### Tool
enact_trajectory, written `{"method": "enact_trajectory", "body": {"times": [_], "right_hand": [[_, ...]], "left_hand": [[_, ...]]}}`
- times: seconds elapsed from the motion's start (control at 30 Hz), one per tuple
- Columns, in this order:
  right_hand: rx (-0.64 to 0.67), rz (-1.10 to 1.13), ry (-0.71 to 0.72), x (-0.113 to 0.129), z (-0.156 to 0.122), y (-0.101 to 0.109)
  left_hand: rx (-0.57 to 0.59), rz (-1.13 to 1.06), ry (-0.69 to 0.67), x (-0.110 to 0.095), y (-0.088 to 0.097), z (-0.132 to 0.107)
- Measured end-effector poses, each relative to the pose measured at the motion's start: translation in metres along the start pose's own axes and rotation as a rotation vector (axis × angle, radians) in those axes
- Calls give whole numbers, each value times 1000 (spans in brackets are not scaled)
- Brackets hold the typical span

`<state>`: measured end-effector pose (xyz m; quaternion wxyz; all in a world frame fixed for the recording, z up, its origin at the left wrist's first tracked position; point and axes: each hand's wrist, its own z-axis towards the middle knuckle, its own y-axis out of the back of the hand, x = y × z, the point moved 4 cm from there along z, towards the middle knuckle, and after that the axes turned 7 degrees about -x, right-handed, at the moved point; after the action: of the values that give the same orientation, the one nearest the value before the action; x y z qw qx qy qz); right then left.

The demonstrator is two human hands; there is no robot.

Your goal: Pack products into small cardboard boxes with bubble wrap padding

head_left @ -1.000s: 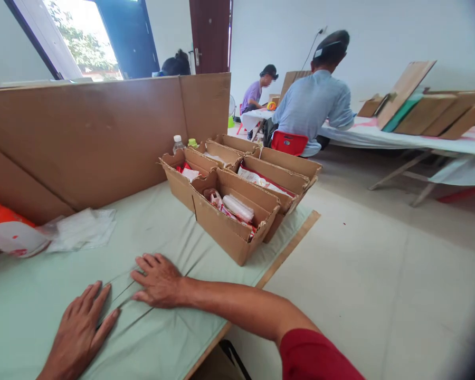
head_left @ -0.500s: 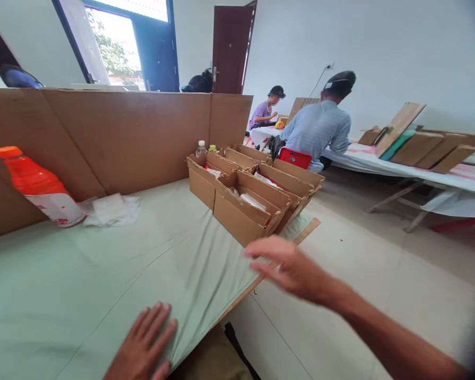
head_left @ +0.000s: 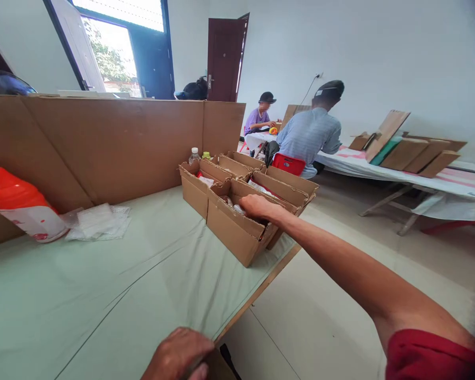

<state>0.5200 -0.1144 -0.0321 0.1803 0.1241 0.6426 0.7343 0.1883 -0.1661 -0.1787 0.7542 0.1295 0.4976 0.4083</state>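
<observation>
Cardboard box (head_left: 230, 228), right hand's fingers (head_left: 246, 203) inside, beside white packet (head_left: 238, 209)

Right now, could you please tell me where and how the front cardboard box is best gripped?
I'd pinch the front cardboard box by its long near wall's rim, coming from the near side: that thin edge looks exposed, while other boxes crowd behind and the right hand is inside.
</observation>
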Motion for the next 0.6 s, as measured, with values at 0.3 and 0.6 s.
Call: {"method": "enact_trajectory", "body": {"times": [0.3, 0.6], "right_hand": [[-330, 480, 233, 14, -75, 95], [-54, 467, -21, -84, 6, 40]], "left_hand": [[-594, -573, 452, 1, 52, 117], [-779, -934, 850, 43, 43, 107]]}}
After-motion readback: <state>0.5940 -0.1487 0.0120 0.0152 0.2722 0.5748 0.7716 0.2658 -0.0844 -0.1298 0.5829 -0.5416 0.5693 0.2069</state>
